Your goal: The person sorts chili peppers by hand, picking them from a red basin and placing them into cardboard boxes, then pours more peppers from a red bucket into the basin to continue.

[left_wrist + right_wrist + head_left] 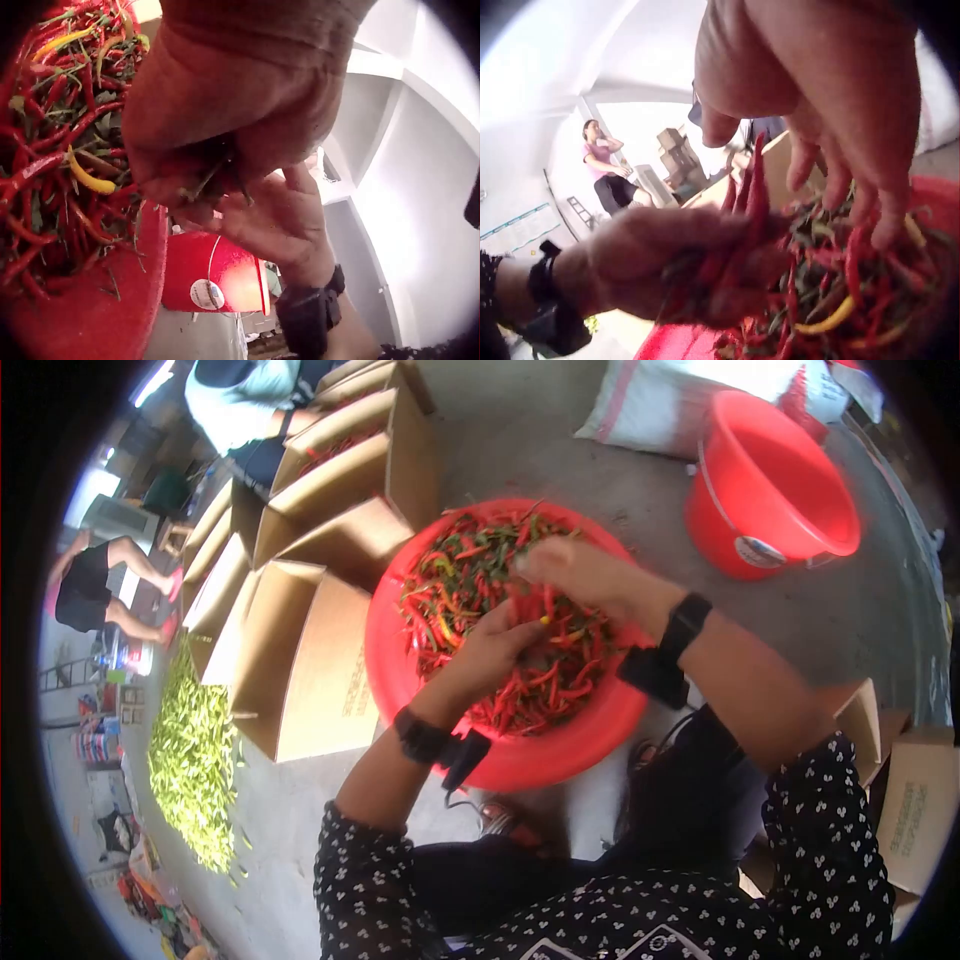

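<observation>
A wide red basin (pixel 385 660) heaped with red chillies (pixel 465 575), a few yellow and green among them, stands in front of me. My left hand (pixel 495 650) is above the heap and grips a bunch of red chillies (pixel 750 195) in its fist, tips pointing up. In the left wrist view the left hand (pixel 225 112) is curled tight, with stems poking out from under its fingers. My right hand (pixel 565 565) hovers just beyond it. In the right wrist view the right hand's fingers (pixel 840 172) hang spread down, their tips in the heap.
A red bucket (pixel 775 485) stands at the back right, with a white sack (pixel 690 395) behind it. Open cardboard boxes (pixel 310 660) line the left of the basin, and more boxes (pixel 915 800) are at the right. A pile of green chillies (pixel 195 760) lies on the floor at the left. People (pixel 95 585) are at the far left.
</observation>
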